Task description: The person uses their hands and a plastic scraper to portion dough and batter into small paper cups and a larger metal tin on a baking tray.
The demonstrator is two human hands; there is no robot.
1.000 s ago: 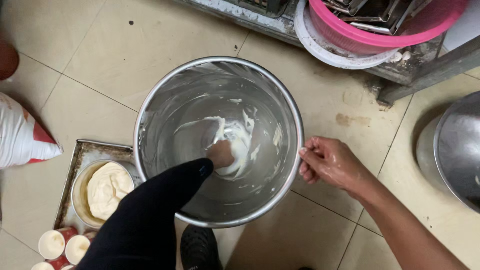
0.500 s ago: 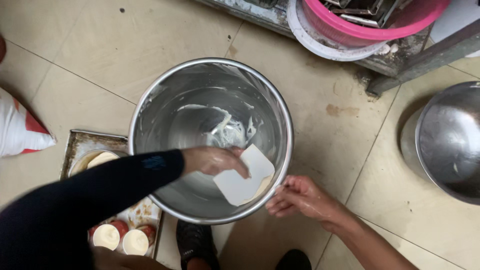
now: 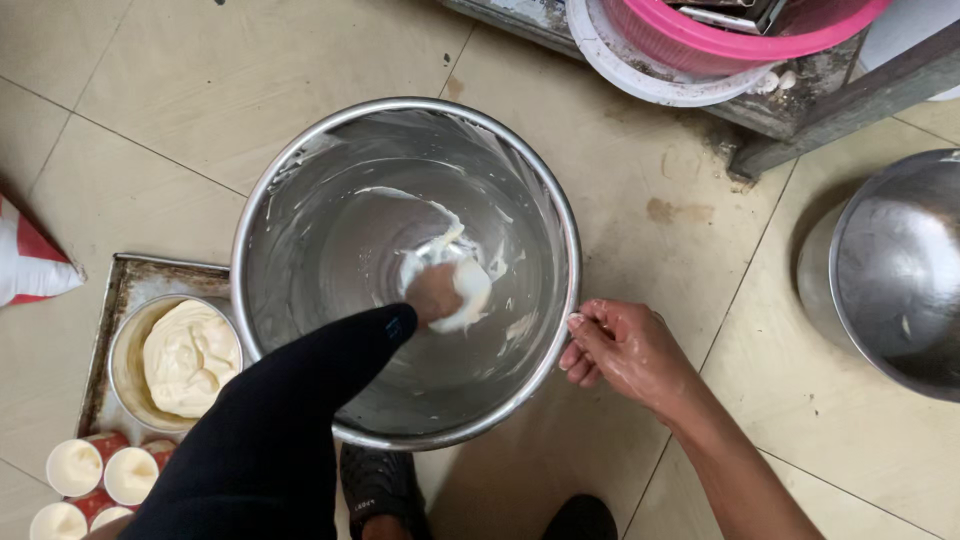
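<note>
Down on the tiled floor (image 3: 170, 110) stands a deep stainless-steel mixing bowl (image 3: 300, 250), its inner wall smeared with streaks of pale cream. The person leans over it. Their left hand (image 3: 436, 292), at the end of a black sleeve (image 3: 300, 420), reaches right to the bottom of the bowl and sits in a blob of white cream (image 3: 470, 290) there; the hand is partly coated and blurred, so I cannot tell how its fingers are set or whether they hold anything. Their right hand (image 3: 625, 350) is at the bowl's rim on the right side, fingers (image 3: 585, 335) curled together and hooked over the metal edge, gripping it.

Just beside the bowl on the left lies a worn metal baking tray (image 3: 125, 275), carrying a round tin heaped with cream-coloured batter (image 3: 190, 355). Near the tray's lower end sit several small red paper cups (image 3: 100, 475) filled with the same pale mix. A red-and-white bag (image 3: 30, 265) pokes in at the left edge. Off to the right, well apart, rests a second steel bowl (image 3: 900, 270). At the top, a pink plastic basket (image 3: 740, 35) sits inside a white basin on a grimy low rack. A dark shoe (image 3: 380, 490) shows below the bowl.
</note>
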